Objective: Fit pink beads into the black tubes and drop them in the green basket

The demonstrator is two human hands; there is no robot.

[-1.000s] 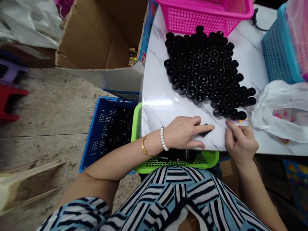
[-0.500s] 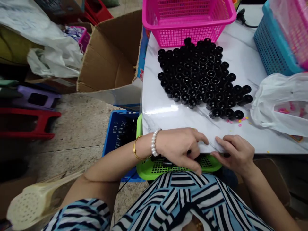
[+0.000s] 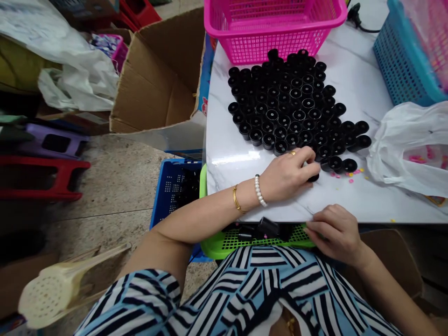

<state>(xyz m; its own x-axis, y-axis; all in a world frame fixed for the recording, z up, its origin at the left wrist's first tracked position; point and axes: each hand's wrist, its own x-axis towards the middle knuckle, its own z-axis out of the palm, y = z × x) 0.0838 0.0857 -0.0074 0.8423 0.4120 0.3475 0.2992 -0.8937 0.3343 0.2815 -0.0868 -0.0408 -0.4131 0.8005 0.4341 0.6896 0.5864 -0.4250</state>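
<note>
My left hand (image 3: 290,173), with a pearl bracelet and a gold bangle at its wrist, closes round a small black cylindrical cup (image 3: 314,178) at the front edge of a large cluster of similar cups (image 3: 269,126) on the white table. Their tops show open round mouths, several with a small pale dot inside. My right hand (image 3: 336,232) rests at the table's near edge, thumb and fingers drawn together; whatever may be between them is hidden. Below the edge, a green basket (image 3: 212,249) near my body holds some black cylinders (image 3: 269,227).
A pink basket (image 3: 273,46) stands behind the cups. On the right are a blue basket (image 3: 406,60) and a white plastic bag (image 3: 395,149). Small pink and yellow bits (image 3: 351,181) lie nearby. An open cardboard box (image 3: 157,84) and a blue crate (image 3: 161,186) are left of the table.
My left hand has moved from above the green basket forward to the front of the cluster, a black cup now in its fingers. My right hand has drawn slightly back toward my body.
</note>
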